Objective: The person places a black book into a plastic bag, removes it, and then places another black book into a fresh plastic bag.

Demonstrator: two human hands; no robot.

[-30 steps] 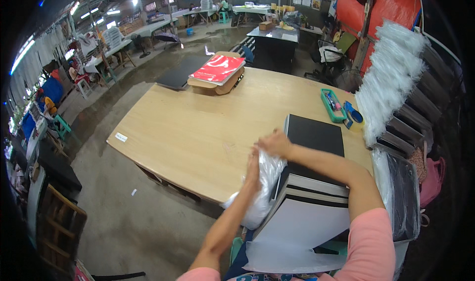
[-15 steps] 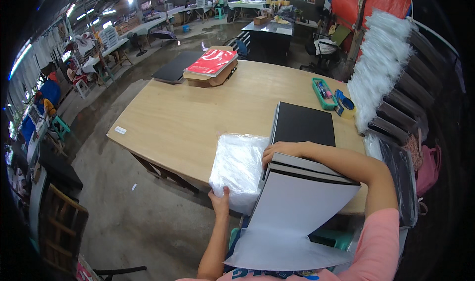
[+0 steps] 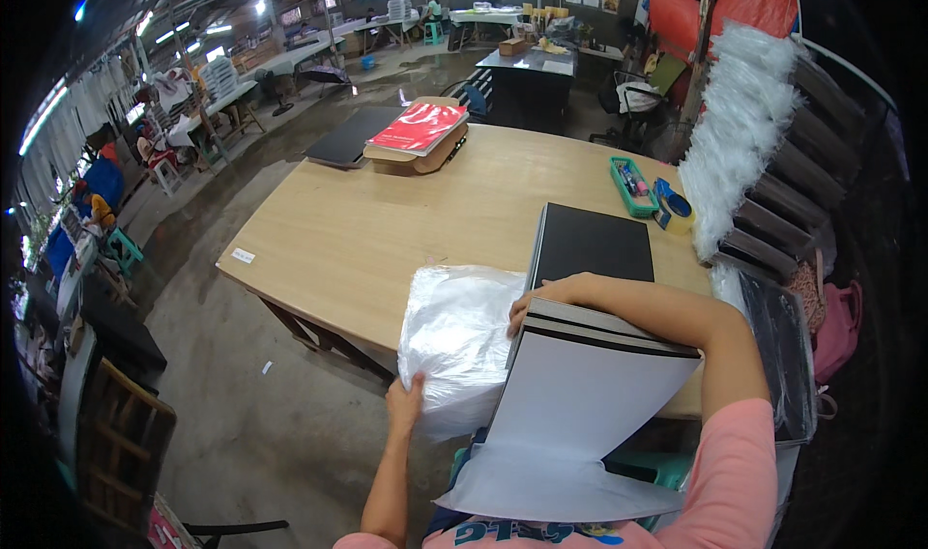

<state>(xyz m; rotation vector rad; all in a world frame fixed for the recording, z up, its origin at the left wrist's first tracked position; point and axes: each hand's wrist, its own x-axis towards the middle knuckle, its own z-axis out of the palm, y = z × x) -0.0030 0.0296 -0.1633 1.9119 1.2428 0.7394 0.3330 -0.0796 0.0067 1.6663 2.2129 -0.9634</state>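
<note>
With my left hand I pinch the lower left corner of a clear, crinkled plastic bag at the table's near edge. Several thick books or albums with black edges and white sheets stand tilted against my body, a translucent sheet folding out at their base. My right arm wraps over them. The fingers of my right hand curl round their top left corner, beside the plastic; the fingertips are partly hidden. Just beyond lies a black-covered album, flat on the wooden table.
A green basket of pens and a tape dispenser sit at the right. A red-covered packet rests on a cardboard box by a black board. Plastic-wrapped stacks rise on the right, near a pink bag.
My left hand has drawn the plastic's corner a little left and nearer to me, and the plastic lies wider and smoother. My right hand has barely moved on the books.
</note>
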